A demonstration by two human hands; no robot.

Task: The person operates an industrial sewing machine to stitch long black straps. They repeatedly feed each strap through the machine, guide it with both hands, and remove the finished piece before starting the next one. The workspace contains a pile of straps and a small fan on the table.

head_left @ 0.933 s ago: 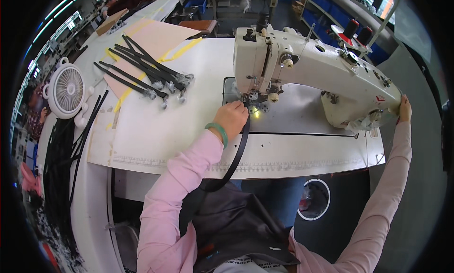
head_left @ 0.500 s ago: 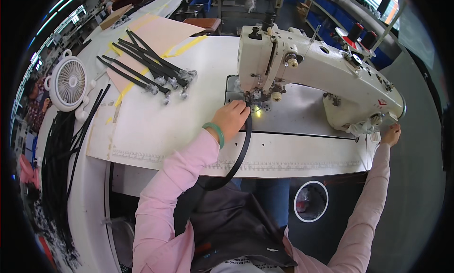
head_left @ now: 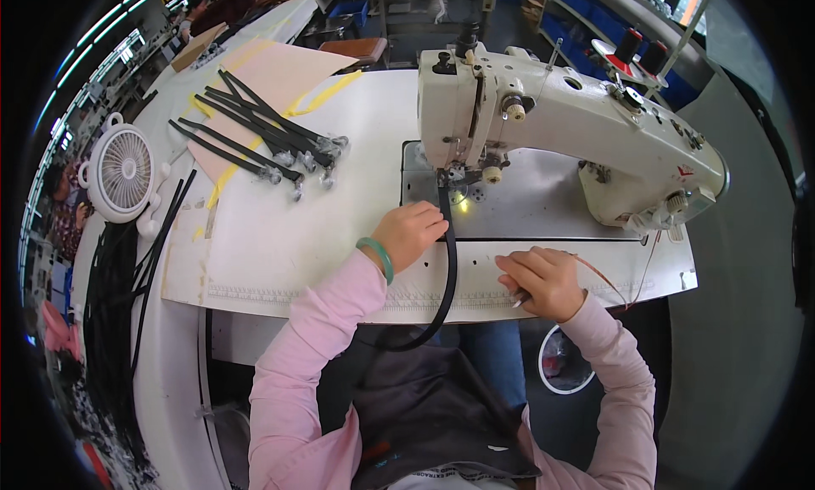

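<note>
A long black strap (head_left: 449, 274) hangs from under the presser foot of the white sewing machine (head_left: 543, 100), across the table's front edge and toward my lap. My left hand (head_left: 409, 237), fingers curled together, grips its left side just below the needle area. To the right of the strap, my right hand (head_left: 543, 282) is closed above the front of the table. A small pale tip shows under its fingers, but the object's kind is hidden. An orange cord (head_left: 603, 275) runs from behind this hand toward the machine's right end.
Several black straps with clear-wrapped ends (head_left: 263, 134) lie at the far left on pinkish sheet material (head_left: 284, 64). A white fan (head_left: 125, 169) stands at the left edge, above a bundle of long black strips (head_left: 106, 295). Below the table is a white-rimmed round opening (head_left: 566, 390).
My right hand has come from the machine's right end to the table front, closed on something small. My left hand has slid slightly down the strap, away from the needle.
</note>
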